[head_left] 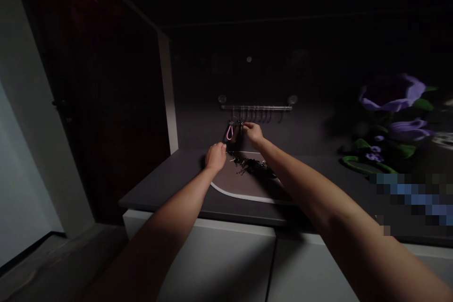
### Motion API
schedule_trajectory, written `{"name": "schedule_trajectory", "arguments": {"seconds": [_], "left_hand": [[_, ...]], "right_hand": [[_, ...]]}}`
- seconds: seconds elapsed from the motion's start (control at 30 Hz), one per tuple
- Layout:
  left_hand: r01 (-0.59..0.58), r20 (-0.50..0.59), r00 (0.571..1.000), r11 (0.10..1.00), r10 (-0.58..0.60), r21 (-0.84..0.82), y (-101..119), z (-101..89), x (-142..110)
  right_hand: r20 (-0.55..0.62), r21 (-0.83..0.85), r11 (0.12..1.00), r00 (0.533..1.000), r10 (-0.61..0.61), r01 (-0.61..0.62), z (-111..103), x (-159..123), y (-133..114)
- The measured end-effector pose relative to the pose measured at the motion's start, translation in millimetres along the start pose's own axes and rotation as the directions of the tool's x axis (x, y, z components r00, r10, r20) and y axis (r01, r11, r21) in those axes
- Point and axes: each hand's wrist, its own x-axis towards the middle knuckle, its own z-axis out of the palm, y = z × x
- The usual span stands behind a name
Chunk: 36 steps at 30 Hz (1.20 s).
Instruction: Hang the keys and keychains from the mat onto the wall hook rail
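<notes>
My right hand [253,133] is raised to the hook rail [256,108] on the back wall. Its fingertips pinch a small dark bunch of keys [241,126] at one of the left hooks. Just left of it hangs a pink loop strap [230,131]. Lower down, my left hand [215,155] is over the left edge of a brownish mat with a white rim [244,196]; its fingers are curled, and whatever they hold, if anything, is hidden. A dark heap of keys [253,166] lies on the mat between my arms.
Purple flowers [392,94] with green leaves stand at the right of the dark counter [155,184]. White cabinet doors [226,255] are below its front edge. A dark door [116,104] is on the left. Several hooks run along the rail. The light is dim.
</notes>
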Motion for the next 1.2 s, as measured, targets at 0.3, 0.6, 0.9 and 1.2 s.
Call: {"name": "schedule_trajectory", "arguments": {"seconds": [0.3,0.6,0.9,1.2], "left_hand": [[-0.041,0.095,0.994,0.988,0.056,-0.149,-1.0,0.2,-2.7],[-0.058,0.302,0.949,0.991,0.092,-0.121,7.1,-3.7,3.8],[-0.054,0.474,0.880,0.998,0.032,0.031,16.7,8.6,25.8],[0.005,0.482,0.876,0.997,0.033,-0.078,4.4,20.2,20.9]], "right_hand": [[0.068,0.036,0.998,0.996,0.057,-0.060,-16.1,-34.3,-14.2],[0.210,-0.278,0.947,0.972,-0.102,0.160,-47.8,-77.7,-15.1],[0.412,-0.668,0.632,0.903,-0.126,0.393,-62.9,-101.1,-9.8],[0.483,-0.707,0.549,0.871,-0.085,0.446,-55.4,-99.8,-8.2]]}}
